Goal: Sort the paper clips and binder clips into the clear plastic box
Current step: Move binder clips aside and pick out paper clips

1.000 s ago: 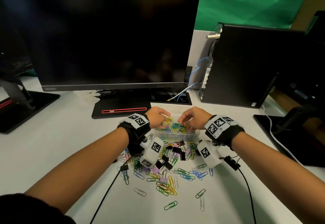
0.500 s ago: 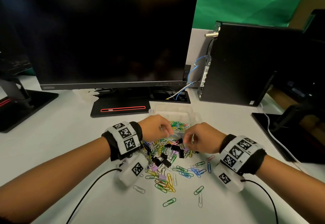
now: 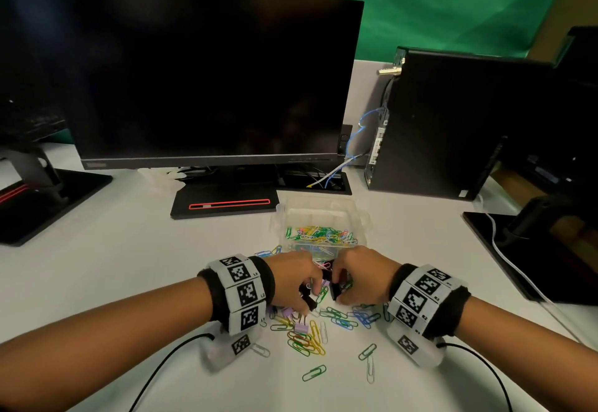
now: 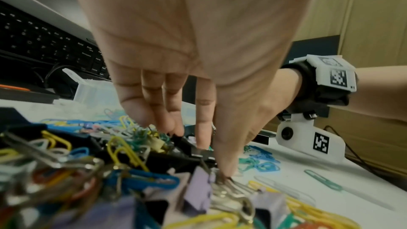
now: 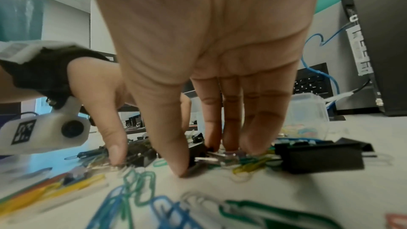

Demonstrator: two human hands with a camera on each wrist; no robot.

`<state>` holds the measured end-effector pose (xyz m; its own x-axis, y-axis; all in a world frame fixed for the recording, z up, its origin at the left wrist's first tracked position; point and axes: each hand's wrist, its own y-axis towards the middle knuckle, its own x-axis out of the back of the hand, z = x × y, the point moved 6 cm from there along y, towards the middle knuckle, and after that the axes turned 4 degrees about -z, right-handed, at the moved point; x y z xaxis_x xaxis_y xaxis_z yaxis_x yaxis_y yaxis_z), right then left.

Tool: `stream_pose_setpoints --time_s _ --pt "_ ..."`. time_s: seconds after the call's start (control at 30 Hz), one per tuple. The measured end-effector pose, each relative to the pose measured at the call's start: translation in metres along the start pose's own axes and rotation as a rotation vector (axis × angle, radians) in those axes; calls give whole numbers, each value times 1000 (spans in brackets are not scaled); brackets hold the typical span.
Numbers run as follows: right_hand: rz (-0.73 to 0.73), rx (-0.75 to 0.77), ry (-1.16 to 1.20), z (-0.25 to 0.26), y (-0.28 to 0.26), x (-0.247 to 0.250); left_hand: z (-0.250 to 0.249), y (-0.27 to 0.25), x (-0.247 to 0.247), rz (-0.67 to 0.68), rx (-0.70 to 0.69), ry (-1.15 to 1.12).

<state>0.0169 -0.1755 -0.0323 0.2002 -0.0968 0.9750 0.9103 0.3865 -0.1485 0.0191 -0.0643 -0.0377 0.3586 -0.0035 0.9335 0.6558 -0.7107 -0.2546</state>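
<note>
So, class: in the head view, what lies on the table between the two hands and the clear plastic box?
Loose coloured paper clips lie on that stretch of table, between the left hand, the right hand and the clear plastic box. The head view shows it.

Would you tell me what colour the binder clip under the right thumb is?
Black; the binder clip shows best in the right wrist view.

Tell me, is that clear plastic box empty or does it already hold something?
Partly filled: colored paper clips lie inside the clear plastic box.
</note>
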Motion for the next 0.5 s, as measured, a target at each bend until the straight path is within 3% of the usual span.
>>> stream_pose_setpoints --time_s 0.13,0.5 --pt "-37 -17 64 -7 -7 8 -4 -1 1 -19 -14 20" --pt "-4 -305 35 -76 -42 24 -3 -6 2 -63 -36 62"
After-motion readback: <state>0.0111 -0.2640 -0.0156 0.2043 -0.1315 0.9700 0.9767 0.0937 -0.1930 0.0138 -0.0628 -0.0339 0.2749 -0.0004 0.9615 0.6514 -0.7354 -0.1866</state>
